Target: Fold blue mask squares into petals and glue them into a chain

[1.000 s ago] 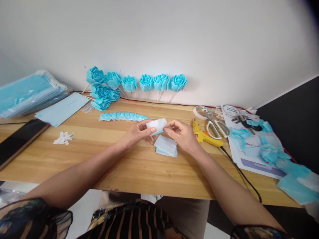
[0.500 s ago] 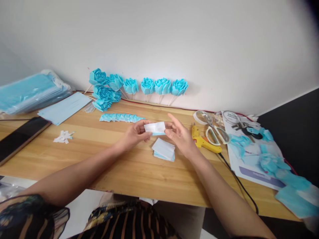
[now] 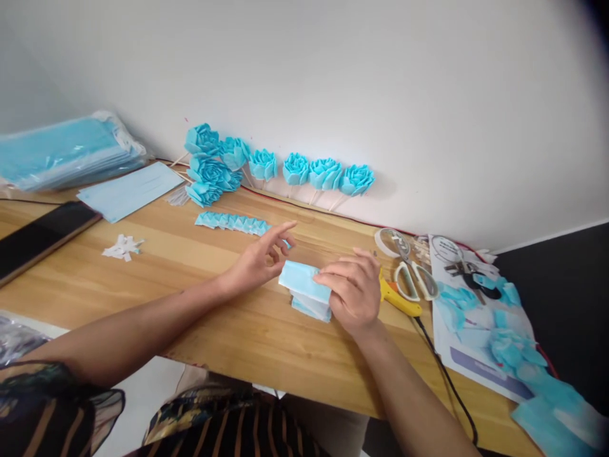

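Observation:
My right hand (image 3: 354, 289) pinches the right end of a light blue fabric piece (image 3: 304, 279), its blue side facing up. Beneath that piece, a small stack of blue and white fabric pieces (image 3: 311, 307) lies on the wooden table. My left hand (image 3: 261, 259) is just left of the held piece, its fingers apart and nothing seen in them. Behind the left hand runs a row of folded blue pieces (image 3: 233, 221), its right end partly covered by the fingers.
Blue fabric roses (image 3: 326, 173) on sticks lean along the wall. A yellow glue gun (image 3: 399, 299), scissors (image 3: 415, 281) and a tape roll (image 3: 392, 242) lie right. At left are a phone (image 3: 47, 238), white scraps (image 3: 122, 247), a flat blue sheet (image 3: 130, 190) and a bagged blue stack (image 3: 66, 152).
Both hands held the piece with its white side showing. Now the left hand has let go, and the right hand holds it blue side up, lower over the stack. The view has tilted slightly.

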Available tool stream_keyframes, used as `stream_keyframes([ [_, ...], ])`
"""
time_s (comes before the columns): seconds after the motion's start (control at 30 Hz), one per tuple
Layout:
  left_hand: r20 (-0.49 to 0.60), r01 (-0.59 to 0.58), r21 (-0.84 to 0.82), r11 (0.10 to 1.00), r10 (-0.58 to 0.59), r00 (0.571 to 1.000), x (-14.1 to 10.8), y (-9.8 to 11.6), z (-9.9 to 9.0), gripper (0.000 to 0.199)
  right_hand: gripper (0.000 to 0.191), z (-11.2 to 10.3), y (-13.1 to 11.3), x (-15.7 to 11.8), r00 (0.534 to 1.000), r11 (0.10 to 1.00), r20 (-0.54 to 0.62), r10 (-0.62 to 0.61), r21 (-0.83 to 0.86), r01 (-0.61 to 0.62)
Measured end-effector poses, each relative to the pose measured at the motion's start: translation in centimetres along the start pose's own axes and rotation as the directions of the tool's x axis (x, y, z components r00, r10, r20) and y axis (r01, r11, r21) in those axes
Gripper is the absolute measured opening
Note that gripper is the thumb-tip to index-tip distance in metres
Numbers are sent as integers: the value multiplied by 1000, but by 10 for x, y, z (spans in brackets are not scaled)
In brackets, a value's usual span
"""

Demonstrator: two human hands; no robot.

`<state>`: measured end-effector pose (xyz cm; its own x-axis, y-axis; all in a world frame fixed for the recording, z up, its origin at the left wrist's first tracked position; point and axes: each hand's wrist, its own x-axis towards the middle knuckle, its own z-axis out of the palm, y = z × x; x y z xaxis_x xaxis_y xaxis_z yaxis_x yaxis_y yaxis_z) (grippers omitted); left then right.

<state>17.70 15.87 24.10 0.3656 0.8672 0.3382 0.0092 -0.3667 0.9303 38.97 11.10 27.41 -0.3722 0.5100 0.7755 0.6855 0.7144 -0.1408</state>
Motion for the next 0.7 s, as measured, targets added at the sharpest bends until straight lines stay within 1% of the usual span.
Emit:
stream_keyframes([
  [0.03,-9,7,18,1000,-7,1000,1,-1,0,65,34,-1,-1,1,1000,1000,-16,-11,-30,11],
  [0.1,-10,-1,64,998,1,1000,2,-1,-1,45,35,-1,-3,1,999,998,-45,-29,-54,26],
  [0.17,14,-38,104,994,36,999,3,-1,-1,24,36,0,-2,0,998,999,-63,-28,-33,26],
  [0.2,31,-59,116,991,56,998,4,-1,-1,19,36,1,-1,-2,998,1000,-67,-22,-14,21],
  [0.23,49,-75,123,990,69,996,4,0,-2,17,37,3,0,-3,997,1000,-72,-10,10,11],
  [0.3,81,-68,131,989,58,995,4,1,-2,17,33,8,3,-8,997,997,-68,47,70,-42],
  [0.33,90,-52,136,989,40,995,5,2,-2,17,29,11,3,-10,993,990,-63,103,108,-96],
  [0.37,93,-34,140,990,21,995,5,3,-2,17,24,14,4,-12,981,972,-58,187,154,-176],
  [0.4,92,-19,142,990,6,996,5,4,-1,18,18,17,4,-14,955,939,-53,292,208,-276],
  [0.43,89,-11,141,990,-2,996,5,5,-1,19,15,20,4,-16,914,886,-43,404,268,-379],
  [0.47,87,-9,138,990,-3,996,5,6,-1,18,16,23,4,-17,861,818,-24,508,326,-474],
  [0.5,86,-14,134,991,2,996,4,6,-2,17,22,25,4,-18,806,747,0,591,377,-548],
  [0.53,89,-19,134,991,7,996,4,6,-2,16,29,27,4,-18,759,683,30,651,415,-602],
  [0.57,94,-24,136,990,11,996,3,6,-2,16,35,28,4,-18,724,633,63,686,439,-638],
  [0.6,100,-24,138,990,10,995,3,6,-2,16,39,29,4,-18,702,599,91,707,452,-661],
  [0.63,107,-20,135,991,5,994,2,6,-2,16,40,30,5,-18,687,576,110,718,459,-676],
  [0.7,116,9,114,993,-23,993,0,4,-1,16,40,30,5,-17,673,546,130,728,484,-684],
])
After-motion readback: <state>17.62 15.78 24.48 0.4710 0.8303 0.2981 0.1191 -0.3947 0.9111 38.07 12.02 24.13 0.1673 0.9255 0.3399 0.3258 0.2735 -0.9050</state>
